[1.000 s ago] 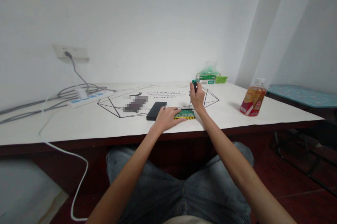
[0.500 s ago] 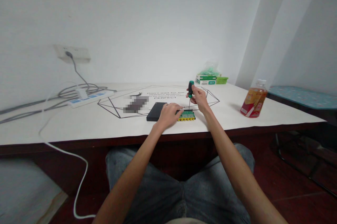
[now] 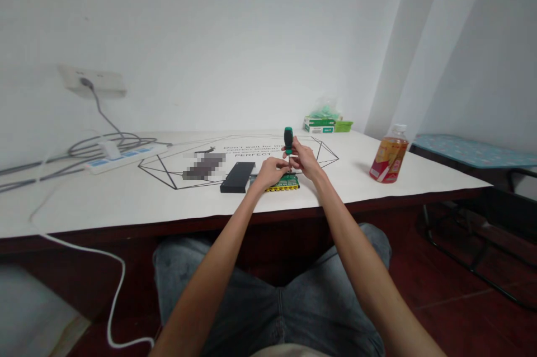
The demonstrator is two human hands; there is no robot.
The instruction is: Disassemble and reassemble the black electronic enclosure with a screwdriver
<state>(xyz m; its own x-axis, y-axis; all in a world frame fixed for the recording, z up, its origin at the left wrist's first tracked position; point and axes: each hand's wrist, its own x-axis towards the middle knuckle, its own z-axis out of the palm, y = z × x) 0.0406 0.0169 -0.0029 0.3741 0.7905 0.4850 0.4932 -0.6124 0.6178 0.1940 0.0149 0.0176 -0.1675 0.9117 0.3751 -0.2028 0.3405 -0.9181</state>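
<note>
My right hand grips an upright screwdriver with a green and black handle, its fingers low, around the handle's base and the shaft. The shaft points down at a green circuit board with a row of yellow ports along its near side. Over the board's left part, my left hand has its fingertips pinched together beside the shaft's lower end. Whatever is in that pinch is too small to make out. Left of the board lies a black flat case.
A drink bottle stands to the right on the white table. Small green and white boxes sit at the back. At left are a power strip and coiled cables. A blue-topped table stands farther right.
My left hand has come off the black case and moved to the screwdriver's tip, its fingers now pinched. My right hand has slid lower on the screwdriver. The view has shifted slightly right.
</note>
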